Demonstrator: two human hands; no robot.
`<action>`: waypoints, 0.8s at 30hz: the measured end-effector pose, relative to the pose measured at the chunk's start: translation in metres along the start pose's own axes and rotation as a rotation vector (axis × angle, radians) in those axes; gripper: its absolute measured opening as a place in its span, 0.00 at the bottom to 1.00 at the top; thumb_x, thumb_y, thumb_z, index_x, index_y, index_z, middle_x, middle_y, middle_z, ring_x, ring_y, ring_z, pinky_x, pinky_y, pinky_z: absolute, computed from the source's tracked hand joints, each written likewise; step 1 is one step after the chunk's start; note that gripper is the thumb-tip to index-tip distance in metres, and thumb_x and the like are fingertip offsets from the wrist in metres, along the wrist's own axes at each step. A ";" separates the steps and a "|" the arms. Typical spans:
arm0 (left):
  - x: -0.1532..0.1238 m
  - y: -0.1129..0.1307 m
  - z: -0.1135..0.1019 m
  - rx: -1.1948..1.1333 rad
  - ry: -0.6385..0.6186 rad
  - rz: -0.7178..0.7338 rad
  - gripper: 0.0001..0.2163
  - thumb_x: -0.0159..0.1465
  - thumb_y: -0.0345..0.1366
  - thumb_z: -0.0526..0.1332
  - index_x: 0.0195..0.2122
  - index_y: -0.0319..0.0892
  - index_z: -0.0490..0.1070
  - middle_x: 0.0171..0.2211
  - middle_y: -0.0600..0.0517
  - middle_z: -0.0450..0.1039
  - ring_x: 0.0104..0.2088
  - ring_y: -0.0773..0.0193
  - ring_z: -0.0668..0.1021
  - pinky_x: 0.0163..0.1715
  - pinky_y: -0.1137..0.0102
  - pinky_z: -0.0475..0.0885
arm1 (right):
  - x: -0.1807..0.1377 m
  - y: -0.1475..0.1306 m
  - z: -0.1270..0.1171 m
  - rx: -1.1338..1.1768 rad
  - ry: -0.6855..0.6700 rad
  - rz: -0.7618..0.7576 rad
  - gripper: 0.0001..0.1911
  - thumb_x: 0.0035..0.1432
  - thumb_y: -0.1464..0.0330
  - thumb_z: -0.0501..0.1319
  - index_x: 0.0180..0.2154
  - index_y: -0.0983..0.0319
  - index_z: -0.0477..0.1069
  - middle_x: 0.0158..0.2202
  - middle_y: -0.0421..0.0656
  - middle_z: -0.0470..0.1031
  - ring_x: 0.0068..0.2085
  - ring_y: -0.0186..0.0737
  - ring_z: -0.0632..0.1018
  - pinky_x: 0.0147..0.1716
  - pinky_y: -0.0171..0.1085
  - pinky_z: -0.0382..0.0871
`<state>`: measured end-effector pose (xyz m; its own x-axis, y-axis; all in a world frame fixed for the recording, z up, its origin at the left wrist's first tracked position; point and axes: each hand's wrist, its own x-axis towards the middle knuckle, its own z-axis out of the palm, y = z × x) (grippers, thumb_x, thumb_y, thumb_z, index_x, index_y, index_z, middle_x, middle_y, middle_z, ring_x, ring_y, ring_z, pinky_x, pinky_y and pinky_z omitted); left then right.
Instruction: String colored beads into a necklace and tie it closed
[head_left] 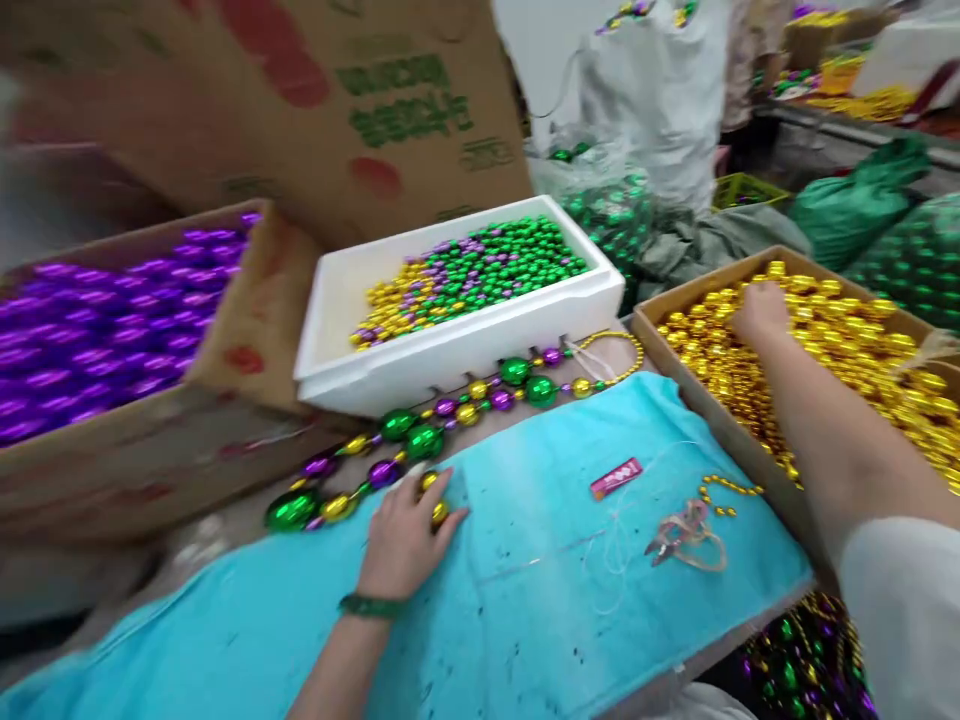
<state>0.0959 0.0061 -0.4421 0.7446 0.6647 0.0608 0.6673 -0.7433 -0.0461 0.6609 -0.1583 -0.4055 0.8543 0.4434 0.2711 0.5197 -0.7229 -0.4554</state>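
Observation:
My left hand [405, 530], with a dark green band at the wrist, rests on the turquoise cloth [300, 610]. Its thumb and fingers curl around a few gold beads [439, 512]. Just beyond lies a string of large green, purple and gold beads [385, 473], hung along hooks before the white foam box [450, 350]. My right hand [763, 312] reaches into a cardboard box [720, 415] of gold beads [840, 345]; its fingertips are hidden among them. On the cloth lie small pliers [679, 535], a short gold bead strand [727, 490], a needle [534, 562] and thin clear thread [615, 560].
Small green, purple and gold beads [495, 260] fill part of the foam box. To the left stands a carton of purple beads [112, 310]. A pink labelled packet [616, 478] lies on the cloth. Green sacks [847, 205] sit behind at right; mixed beads [802, 660] hang below the table edge.

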 end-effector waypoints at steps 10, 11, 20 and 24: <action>-0.021 0.022 -0.026 -0.213 -0.016 -0.177 0.39 0.54 0.56 0.63 0.64 0.46 0.56 0.64 0.39 0.53 0.61 0.42 0.59 0.58 0.50 0.56 | -0.193 -0.196 0.025 0.590 -0.789 -0.661 0.18 0.47 0.70 0.70 0.41 0.53 0.72 0.38 0.44 0.75 0.39 0.45 0.77 0.41 0.47 0.73; -0.027 0.021 -0.030 -0.227 0.002 -0.192 0.39 0.55 0.57 0.62 0.64 0.45 0.56 0.64 0.39 0.53 0.61 0.42 0.59 0.58 0.50 0.56 | -0.221 -0.214 0.033 0.558 -0.852 -0.711 0.16 0.47 0.70 0.70 0.40 0.56 0.73 0.39 0.44 0.75 0.41 0.46 0.76 0.44 0.48 0.72; -0.171 -0.037 -0.070 -0.162 0.206 -0.443 0.27 0.61 0.51 0.57 0.59 0.44 0.62 0.61 0.42 0.57 0.60 0.48 0.62 0.60 0.52 0.58 | -0.297 -0.261 0.099 0.358 -0.860 -0.742 0.25 0.49 0.66 0.67 0.50 0.67 0.73 0.45 0.51 0.75 0.39 0.43 0.75 0.43 0.42 0.68; -0.287 -0.050 -0.065 -0.111 0.207 -0.756 0.22 0.62 0.49 0.58 0.55 0.47 0.65 0.56 0.46 0.62 0.58 0.55 0.65 0.61 0.60 0.59 | -0.280 -0.253 0.096 0.257 -0.529 -0.859 0.26 0.52 0.62 0.66 0.50 0.68 0.73 0.43 0.55 0.76 0.34 0.41 0.75 0.37 0.41 0.67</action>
<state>-0.1519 -0.1523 -0.3926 0.0648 0.9732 0.2205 0.9778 -0.1060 0.1807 0.2898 -0.0484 -0.4479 0.0529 0.9760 0.2111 0.8817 0.0536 -0.4688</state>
